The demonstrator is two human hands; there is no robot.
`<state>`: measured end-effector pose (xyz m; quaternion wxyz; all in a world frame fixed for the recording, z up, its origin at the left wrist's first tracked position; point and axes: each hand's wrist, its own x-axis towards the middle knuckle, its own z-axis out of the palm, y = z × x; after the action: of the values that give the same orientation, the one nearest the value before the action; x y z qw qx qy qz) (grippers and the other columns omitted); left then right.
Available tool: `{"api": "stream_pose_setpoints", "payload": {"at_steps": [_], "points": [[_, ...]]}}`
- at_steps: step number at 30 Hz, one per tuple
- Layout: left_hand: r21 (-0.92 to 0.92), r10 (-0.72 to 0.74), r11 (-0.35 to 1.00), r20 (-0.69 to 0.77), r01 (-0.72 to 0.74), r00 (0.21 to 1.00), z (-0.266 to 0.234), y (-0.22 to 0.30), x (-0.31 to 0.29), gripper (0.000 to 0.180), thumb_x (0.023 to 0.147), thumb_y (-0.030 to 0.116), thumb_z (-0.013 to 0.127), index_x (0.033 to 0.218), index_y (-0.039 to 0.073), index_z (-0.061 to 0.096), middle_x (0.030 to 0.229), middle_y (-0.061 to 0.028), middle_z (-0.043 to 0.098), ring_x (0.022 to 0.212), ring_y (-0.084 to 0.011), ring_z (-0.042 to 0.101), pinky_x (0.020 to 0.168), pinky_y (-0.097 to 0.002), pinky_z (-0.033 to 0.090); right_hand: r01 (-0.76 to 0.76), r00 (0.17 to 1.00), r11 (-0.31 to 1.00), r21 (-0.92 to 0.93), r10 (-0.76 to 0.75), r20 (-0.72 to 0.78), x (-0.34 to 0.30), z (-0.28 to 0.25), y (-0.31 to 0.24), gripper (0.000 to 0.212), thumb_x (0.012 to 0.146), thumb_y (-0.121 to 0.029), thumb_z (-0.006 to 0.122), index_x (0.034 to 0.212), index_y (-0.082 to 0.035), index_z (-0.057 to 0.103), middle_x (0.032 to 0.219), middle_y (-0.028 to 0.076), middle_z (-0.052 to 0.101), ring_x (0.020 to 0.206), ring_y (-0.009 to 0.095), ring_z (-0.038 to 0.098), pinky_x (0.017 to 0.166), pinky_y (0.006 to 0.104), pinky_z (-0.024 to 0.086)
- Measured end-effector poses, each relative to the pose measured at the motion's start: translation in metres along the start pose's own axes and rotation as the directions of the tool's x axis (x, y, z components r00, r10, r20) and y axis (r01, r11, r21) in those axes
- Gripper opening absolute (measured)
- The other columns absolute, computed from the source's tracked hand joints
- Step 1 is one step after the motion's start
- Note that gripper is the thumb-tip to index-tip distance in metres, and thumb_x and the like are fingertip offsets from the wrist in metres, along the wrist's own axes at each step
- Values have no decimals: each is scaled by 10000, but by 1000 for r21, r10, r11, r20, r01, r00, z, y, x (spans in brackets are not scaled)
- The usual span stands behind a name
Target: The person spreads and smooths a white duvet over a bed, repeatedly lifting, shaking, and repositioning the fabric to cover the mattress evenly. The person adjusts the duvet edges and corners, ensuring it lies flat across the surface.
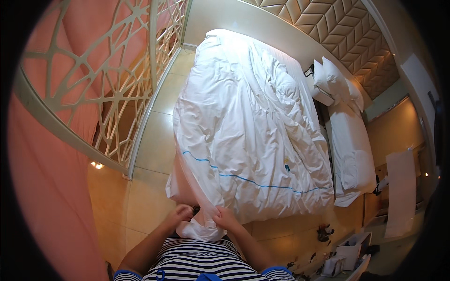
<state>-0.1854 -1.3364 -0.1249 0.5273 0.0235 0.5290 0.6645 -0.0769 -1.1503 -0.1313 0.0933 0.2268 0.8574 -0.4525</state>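
A white duvet (243, 117) lies rumpled over the large bed, with a thin blue line running across its near part. Its near left corner is drawn toward my body, and the cloth hangs in a loose fold between my arms. My left hand (182, 214) is closed on the edge of this fold at its left side. On the right side of the same fold, my right hand (225, 218) pinches the duvet's edge. A small dark patch shows beside my left fingers; I cannot make out what it is.
A narrower bed (349, 145) with white bedding and pillows (328, 72) stands to the right. On the left are a cut-out lattice screen (112, 89) and a pink curtain (47, 187). A white box (351, 248) and scattered items lie at the lower right on the tiled floor (154, 140).
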Motion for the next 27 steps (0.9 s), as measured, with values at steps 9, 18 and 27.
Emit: {"api": "stream_pose_setpoints", "payload": {"at_steps": [9, 18, 27], "points": [[-245, -233, 957, -320, 158, 918, -27, 68, 168, 660, 682, 456, 589, 1134, 12, 404, 1031, -140, 491, 905, -236, 503, 769, -355, 420, 285, 944, 957, -59, -291, -156, -4, -71, -55, 136, 593, -80, 493, 709, -25, 536, 640, 147, 494, 589, 320, 491, 529, 359, 406], [41, -98, 986, -630, 159, 771, -49, 77, 298, 467, 618, 244, 650, 981, 1, 486, 686, -71, 565, 534, -197, 543, 499, -327, 456, 7, 983, 990, 144, 20, -182, 5, -106, -43, 189, 614, -89, 492, 775, -36, 575, 735, 146, 553, 664, 308, 540, 590, 340, 435], [392, -256, 637, -705, 664, 662, -186, 18, 370, 167, 636, 85, 521, 771, -10, 551, 700, -145, 570, 616, -260, 576, 547, -366, 475, -401, 826, 913, -79, 323, -462, 27, -44, -62, 226, 610, -18, 471, 818, -33, 558, 755, 153, 569, 706, 340, 540, 635, 385, 440]]}}
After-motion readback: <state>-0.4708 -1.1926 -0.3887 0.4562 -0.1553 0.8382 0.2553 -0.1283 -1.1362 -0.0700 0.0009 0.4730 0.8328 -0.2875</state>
